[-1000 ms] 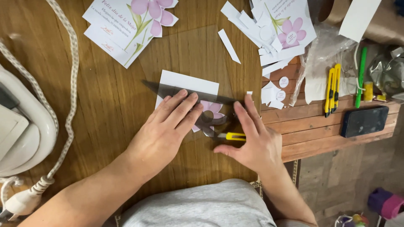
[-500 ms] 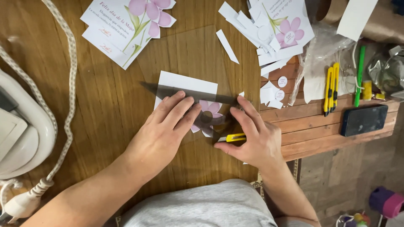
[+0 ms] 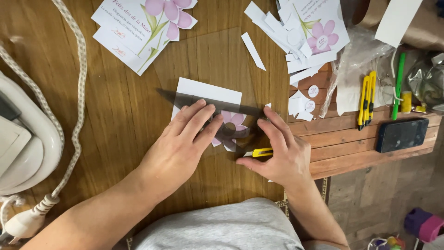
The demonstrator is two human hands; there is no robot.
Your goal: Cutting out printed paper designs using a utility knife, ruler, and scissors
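Observation:
My left hand [image 3: 180,143] lies flat with spread fingers on a dark see-through set square [image 3: 203,102], pressing it onto a white card with a pink flower print [image 3: 206,90] on the wooden table [image 3: 120,111]. My right hand [image 3: 282,153] grips a small yellow utility knife [image 3: 262,152] at the card's right edge, next to the flower [image 3: 236,121]. The forefinger reaches up along the ruler's right end. The knife's blade tip is hidden under the fingers.
Printed flower cards [image 3: 143,28] lie at the top left, cut paper scraps and a flower sheet [image 3: 305,32] at the top right. Yellow knives [image 3: 367,99], a green pen [image 3: 397,83] and a dark phone [image 3: 401,134] sit right. A white appliance [image 3: 21,143] with a braided cord [image 3: 76,115] is left.
My right hand with the yellow knife has crept slightly up and left along the ruler's edge. My left hand stays pressed on the ruler.

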